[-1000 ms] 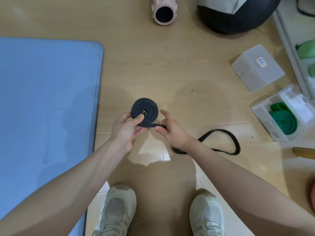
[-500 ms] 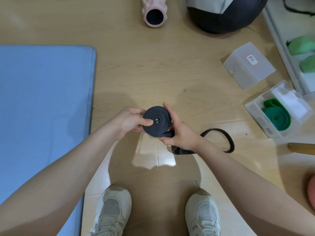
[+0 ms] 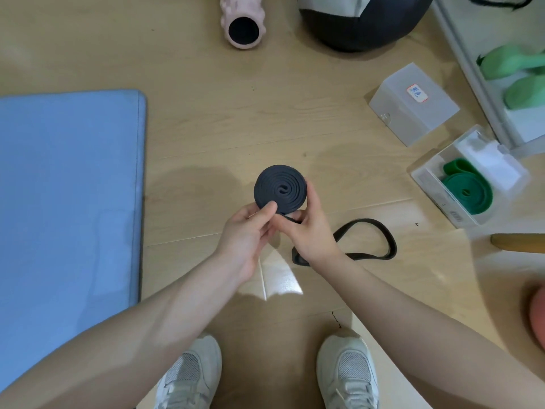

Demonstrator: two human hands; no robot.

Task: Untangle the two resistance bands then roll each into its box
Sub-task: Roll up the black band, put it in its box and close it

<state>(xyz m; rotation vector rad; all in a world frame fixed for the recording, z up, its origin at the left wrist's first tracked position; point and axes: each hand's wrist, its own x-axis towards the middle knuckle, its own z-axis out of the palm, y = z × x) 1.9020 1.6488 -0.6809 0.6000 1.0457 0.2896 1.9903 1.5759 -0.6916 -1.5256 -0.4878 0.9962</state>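
A black resistance band [image 3: 280,188] is wound into a flat coil that I hold up over the floor. My left hand [image 3: 250,231] pinches the coil's lower edge with thumb on its face. My right hand [image 3: 312,228] grips the coil's right side and the strand leaving it. The unrolled tail of the band [image 3: 365,240] lies in a loop on the floor to the right. A green band [image 3: 469,194] sits coiled inside an open clear box [image 3: 424,184] at the right. A second frosted box [image 3: 413,104] stands shut behind it.
A blue mat [image 3: 67,187] covers the floor on the left. A pink foam roller [image 3: 243,25] and a dark exercise ball [image 3: 365,22] lie at the top. A shelf with green items [image 3: 513,69] is at the right edge. My two shoes [image 3: 265,376] are below.
The coil has turned further and grown as more strand wound on. The loose loop on the floor has shortened. My left thumb now sits on the coil's lower edge.
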